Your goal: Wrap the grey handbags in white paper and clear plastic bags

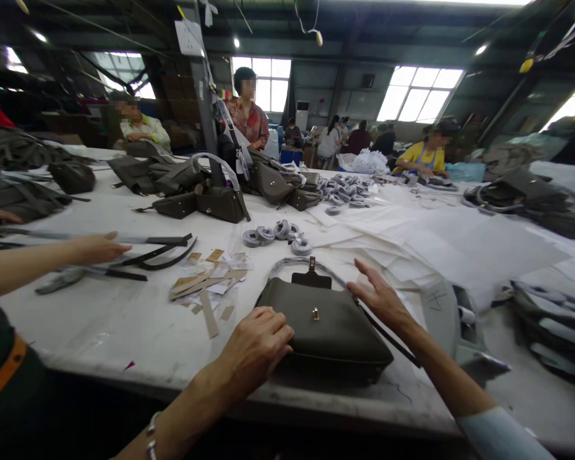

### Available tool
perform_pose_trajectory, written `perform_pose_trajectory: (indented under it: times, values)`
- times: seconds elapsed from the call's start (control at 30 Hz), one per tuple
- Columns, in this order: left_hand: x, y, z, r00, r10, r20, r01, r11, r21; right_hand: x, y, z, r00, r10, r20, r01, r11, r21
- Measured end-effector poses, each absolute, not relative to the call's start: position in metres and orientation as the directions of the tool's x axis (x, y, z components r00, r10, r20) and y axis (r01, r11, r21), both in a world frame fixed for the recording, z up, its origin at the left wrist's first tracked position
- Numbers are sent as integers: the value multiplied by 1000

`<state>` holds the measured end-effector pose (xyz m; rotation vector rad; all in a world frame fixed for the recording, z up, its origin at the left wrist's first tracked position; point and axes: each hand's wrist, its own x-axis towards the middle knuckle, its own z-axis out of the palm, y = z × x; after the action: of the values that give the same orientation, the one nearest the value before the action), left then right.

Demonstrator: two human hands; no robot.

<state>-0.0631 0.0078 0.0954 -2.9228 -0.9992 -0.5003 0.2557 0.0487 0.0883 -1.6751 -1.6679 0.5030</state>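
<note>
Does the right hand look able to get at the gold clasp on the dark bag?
Likely yes: the right hand is close by, and the gold clasp shows on the bag with nothing covering it.

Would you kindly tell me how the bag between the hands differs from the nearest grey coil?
The bag is dark olive, while the coil is pale grey. The bag is boxy and larger; the coil is a small ring. The left hand and right hand are at the bag, whereas no hand is at the coil. Both rest on the white table.
</note>
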Motion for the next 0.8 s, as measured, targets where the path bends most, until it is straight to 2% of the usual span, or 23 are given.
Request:
perform_pose_trajectory:
  times: [0.1,0.2,0.27,0.43,0.53,0.63,0.8]
  values:
    - [-62,2,92,699,651,295,649,-751,119,234,31,112,-291,943,162,741,329,-585]
    - [-57,8,80,673,701,234,700,-706,101,217,18,117,-514,858,16,758,463,-459]
    - [-53,11,72,650,732,203,731,-675,96,213,14,111,-545,837,-54,772,476,-422]
    - [-46,11,56,615,775,145,770,-630,99,218,12,94,-550,823,-140,781,448,-435]
    - [-46,10,41,621,772,134,771,-633,74,217,9,86,-553,814,-175,801,463,-378]
    - [-47,9,27,631,757,167,767,-642,11,215,2,64,-577,810,-106,795,527,-299]
    - [-45,3,18,641,741,199,763,-642,-69,213,-16,8,-561,770,303,772,619,-145]
